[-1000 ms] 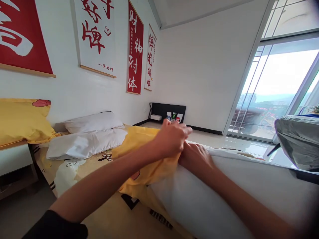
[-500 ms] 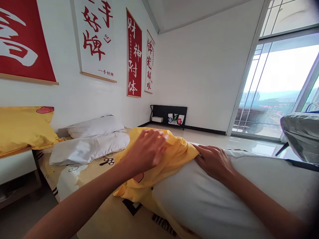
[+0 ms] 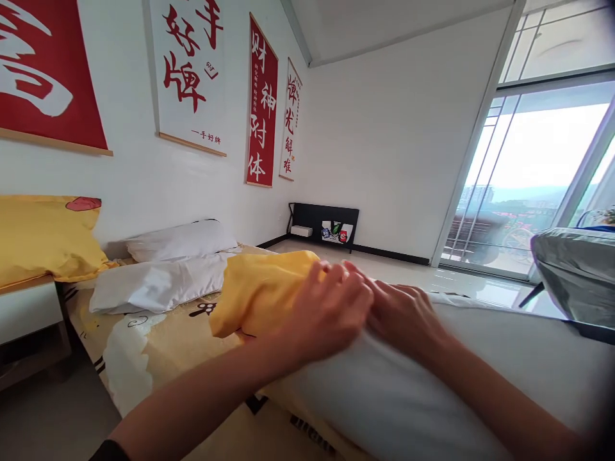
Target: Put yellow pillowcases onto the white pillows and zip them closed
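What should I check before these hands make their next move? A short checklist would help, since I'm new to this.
1. Left hand at the yellow cloth: ok.
2. Right hand close beside the left: ok, the two are together in the view.
3. Firm grip on the cloth: cannot tell, the fingertips are partly hidden and blurred.
4. Yellow cloth lying flat: not ok, it is raised and creased.
5. White padding fully covered: not ok, a wide stretch is bare below the hands.
6. Two white pillows, rear and front, clear of the hands: ok, both lie apart from them.
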A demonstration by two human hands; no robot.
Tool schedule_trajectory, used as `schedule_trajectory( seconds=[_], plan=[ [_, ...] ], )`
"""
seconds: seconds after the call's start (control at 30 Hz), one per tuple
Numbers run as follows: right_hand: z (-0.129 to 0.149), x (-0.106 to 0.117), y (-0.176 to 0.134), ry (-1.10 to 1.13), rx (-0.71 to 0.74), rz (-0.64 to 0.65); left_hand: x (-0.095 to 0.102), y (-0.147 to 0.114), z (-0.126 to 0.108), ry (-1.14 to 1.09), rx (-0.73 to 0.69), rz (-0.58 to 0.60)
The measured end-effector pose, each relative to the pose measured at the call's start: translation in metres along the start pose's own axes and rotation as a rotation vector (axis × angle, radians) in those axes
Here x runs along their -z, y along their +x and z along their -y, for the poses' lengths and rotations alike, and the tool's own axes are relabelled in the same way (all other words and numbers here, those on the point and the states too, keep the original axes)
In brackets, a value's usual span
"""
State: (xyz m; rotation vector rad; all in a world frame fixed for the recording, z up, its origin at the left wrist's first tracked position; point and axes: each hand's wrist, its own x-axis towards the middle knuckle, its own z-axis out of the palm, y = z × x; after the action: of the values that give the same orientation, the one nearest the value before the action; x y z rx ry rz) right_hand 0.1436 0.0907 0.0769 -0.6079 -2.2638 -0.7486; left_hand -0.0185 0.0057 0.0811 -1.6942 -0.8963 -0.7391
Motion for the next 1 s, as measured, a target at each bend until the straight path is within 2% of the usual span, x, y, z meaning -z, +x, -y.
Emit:
schedule_trajectory(
  seconds=[0.1, 0.2, 0.33, 0.43, 0.5, 0.63, 0.77, 0.83, 0.9, 0.97, 1.0],
  plan=[
    [0.005, 0.007, 0.009, 0.135, 0.106, 0.174, 0.004, 0.002, -0.019, -0.11, -0.078, -0.063],
    [-0.003, 0.012, 0.008, 0.128, 0.179, 0.21, 0.008, -0.022, -0.023, -0.16, -0.054, -0.107],
    [-0.015, 0.015, 0.002, 0.058, 0.177, 0.217, 0.007, -0.061, -0.021, -0.064, 0.19, -0.077],
    [-0.015, 0.019, 0.005, 0.07, 0.198, 0.257, -0.001, -0.07, -0.022, 0.005, 0.358, -0.011],
    [-0.01, 0.024, 0.009, 0.113, 0.231, 0.233, -0.007, -0.068, -0.024, -0.034, 0.399, -0.035],
    [0.009, 0.026, 0.019, 0.333, 0.274, 0.119, -0.021, -0.057, -0.029, -0.21, 0.414, -0.242],
    [0.023, 0.007, 0.024, 0.471, 0.258, 0.076, -0.027, -0.05, -0.041, -0.406, 0.515, -0.358],
    [0.021, -0.007, 0.022, 0.417, 0.273, 0.044, -0.024, -0.051, -0.046, -0.47, 0.495, -0.357],
    [0.011, -0.019, 0.016, 0.315, 0.297, 0.017, -0.015, -0.058, -0.044, -0.506, 0.405, -0.29],
    [-0.004, -0.027, 0.008, 0.226, 0.305, -0.021, -0.002, -0.073, -0.033, -0.486, 0.299, -0.243],
    [-0.012, -0.03, 0.003, 0.199, 0.295, -0.039, 0.004, -0.082, -0.024, -0.438, 0.288, -0.276]
  ],
)
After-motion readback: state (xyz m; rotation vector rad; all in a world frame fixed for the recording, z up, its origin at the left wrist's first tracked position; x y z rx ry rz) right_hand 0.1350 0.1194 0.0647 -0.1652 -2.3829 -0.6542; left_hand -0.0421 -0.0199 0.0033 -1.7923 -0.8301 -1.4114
